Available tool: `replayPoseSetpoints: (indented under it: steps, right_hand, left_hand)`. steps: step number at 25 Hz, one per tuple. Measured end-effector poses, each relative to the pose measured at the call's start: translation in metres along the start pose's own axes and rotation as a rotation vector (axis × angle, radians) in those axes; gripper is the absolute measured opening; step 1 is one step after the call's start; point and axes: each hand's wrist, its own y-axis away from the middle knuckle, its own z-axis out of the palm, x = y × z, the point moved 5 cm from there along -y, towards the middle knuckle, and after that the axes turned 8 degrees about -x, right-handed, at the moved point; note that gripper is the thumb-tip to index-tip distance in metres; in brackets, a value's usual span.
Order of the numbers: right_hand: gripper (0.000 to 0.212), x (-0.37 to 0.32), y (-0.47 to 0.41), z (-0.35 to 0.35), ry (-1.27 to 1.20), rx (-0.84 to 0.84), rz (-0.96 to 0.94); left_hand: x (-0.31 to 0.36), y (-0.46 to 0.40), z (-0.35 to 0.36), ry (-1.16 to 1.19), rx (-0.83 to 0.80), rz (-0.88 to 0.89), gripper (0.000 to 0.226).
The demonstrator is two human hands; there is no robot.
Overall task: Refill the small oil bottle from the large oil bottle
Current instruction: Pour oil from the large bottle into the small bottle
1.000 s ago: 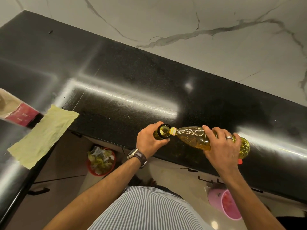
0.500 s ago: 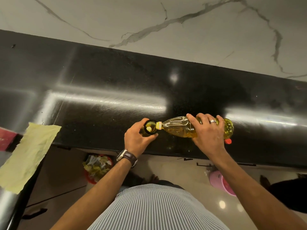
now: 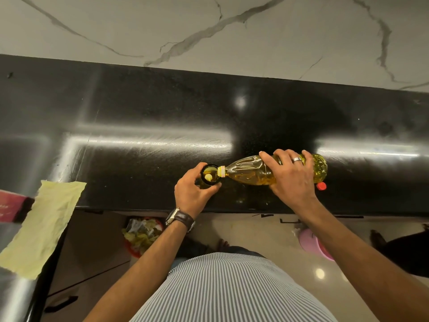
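The large clear plastic oil bottle (image 3: 253,172), filled with yellow oil, lies tipped on its side above the near edge of the glossy black stone surface (image 3: 139,117). Its long axis runs left to right, neck pointing left, base to the right. The right hand (image 3: 293,176) wraps over its body from the near side, fingers curled across the top. Its yellow neck meets the round mouth of the small dark glass oil bottle (image 3: 210,176), which stands upright on the surface, gripped by the left hand (image 3: 192,194) from the near side. A pale yellow cloth (image 3: 44,228) lies far left on the surface. A small red cap (image 3: 321,186) sits just beside the large bottle's base.
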Motion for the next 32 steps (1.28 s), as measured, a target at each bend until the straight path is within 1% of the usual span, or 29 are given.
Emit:
replayPoseSetpoints:
  steps: [9, 32]
  right_hand:
    - [0.087, 0.0017, -0.0004, 0.0048, 0.001, 0.005, -0.001]
    - [0.088, 0.0016, -0.0049, 0.0065, 0.02, 0.031, -0.017]
  left_hand:
    - [-0.0015, -0.0008, 0.002, -0.02, 0.026, 0.006, 0.062]
    - [-0.0041, -0.0012, 0.0024, -0.034, 0.035, 0.011, 0.063]
